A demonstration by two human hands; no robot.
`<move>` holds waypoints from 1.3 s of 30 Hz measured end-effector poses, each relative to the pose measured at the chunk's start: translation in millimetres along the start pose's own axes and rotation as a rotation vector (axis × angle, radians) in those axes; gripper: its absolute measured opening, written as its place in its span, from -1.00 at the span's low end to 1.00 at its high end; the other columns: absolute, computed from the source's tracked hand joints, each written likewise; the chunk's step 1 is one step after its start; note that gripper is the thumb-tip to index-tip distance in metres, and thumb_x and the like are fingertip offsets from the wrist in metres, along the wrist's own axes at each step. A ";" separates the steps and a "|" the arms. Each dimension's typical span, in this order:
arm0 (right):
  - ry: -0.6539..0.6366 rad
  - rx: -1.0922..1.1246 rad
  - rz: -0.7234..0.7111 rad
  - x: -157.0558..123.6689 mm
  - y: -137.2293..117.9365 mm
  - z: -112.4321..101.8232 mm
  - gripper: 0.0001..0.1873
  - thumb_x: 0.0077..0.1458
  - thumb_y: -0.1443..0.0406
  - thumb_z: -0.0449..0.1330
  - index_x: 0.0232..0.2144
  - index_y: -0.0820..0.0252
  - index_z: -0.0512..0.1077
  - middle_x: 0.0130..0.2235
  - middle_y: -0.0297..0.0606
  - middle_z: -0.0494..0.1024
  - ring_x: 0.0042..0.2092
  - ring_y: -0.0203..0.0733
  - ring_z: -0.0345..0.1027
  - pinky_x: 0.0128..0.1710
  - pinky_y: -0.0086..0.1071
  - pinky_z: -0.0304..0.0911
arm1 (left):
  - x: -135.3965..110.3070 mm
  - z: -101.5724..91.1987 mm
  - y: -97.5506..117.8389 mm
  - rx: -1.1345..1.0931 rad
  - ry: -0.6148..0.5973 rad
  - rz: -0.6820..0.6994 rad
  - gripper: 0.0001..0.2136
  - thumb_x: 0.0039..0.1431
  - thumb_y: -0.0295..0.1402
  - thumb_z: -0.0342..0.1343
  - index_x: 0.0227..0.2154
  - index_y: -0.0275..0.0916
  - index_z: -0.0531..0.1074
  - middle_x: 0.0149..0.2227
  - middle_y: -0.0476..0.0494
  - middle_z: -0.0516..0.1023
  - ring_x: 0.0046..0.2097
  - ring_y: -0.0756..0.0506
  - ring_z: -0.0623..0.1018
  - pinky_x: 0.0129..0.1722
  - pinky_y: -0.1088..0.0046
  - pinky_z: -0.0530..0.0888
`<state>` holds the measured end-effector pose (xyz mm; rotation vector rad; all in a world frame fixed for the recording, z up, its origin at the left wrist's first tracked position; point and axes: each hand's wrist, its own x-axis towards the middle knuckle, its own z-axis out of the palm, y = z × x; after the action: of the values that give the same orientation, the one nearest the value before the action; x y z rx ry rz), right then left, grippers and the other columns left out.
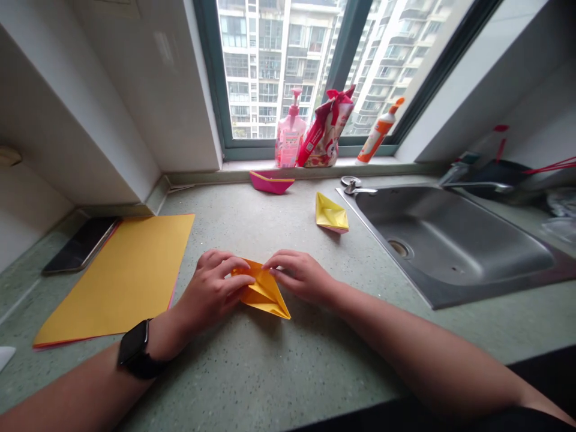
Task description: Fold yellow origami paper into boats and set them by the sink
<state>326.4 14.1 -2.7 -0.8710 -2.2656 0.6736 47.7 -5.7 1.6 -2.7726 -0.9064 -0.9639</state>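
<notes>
We work on a folded yellow paper, lying on the speckled green desk between our hands, its sharp tip aimed at 4 o'clock and its long axis running from 10 to 4 o'clock. Our left grip is clenched over its 10 o'clock end, and our right grip pinches its upper edge with the fingertips. A clean fold calls for flush layers and firm, even pressure along the crease against the desk. A flat yellow sheet lies at 9 o'clock, a pink paper boat at 12, and a steel sink at 3.
</notes>
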 end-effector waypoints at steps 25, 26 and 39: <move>0.311 -0.381 0.567 138.0 91.0 -45.1 -0.33 0.30 0.30 0.28 0.41 0.23 0.33 -0.11 -0.10 0.73 -0.08 0.05 0.63 0.04 -0.14 0.46 | 2.5 2.3 -22.1 -0.402 0.262 -0.494 -0.83 0.49 -0.26 0.19 -0.19 -0.09 0.68 -0.20 -0.10 0.70 -0.12 -0.19 0.63 0.06 0.15 0.50; 0.308 -0.404 0.597 150.1 97.4 -45.6 -0.31 0.32 0.30 0.27 0.44 0.21 0.30 -0.10 -0.10 0.74 -0.04 0.06 0.63 0.06 -0.16 0.45 | 2.6 2.7 -21.7 -0.413 0.265 -0.502 -0.83 0.49 -0.26 0.19 -0.19 -0.10 0.68 -0.20 -0.10 0.69 -0.12 -0.19 0.62 0.07 0.14 0.51; 0.294 -0.612 0.681 185.2 113.1 -36.0 -0.66 0.42 0.30 0.10 0.16 0.19 0.51 -0.01 0.06 0.72 0.00 0.14 0.60 -0.09 -0.20 0.33 | 6.6 1.1 -20.2 -0.536 0.325 -0.563 -0.80 0.50 -0.21 0.18 -0.19 -0.13 0.66 -0.20 -0.13 0.69 -0.13 -0.17 0.64 0.03 0.21 0.54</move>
<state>287.1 229.7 15.9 -1.9394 -1.8958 0.0763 41.3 14.5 2.1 -2.6271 -1.6042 -1.9249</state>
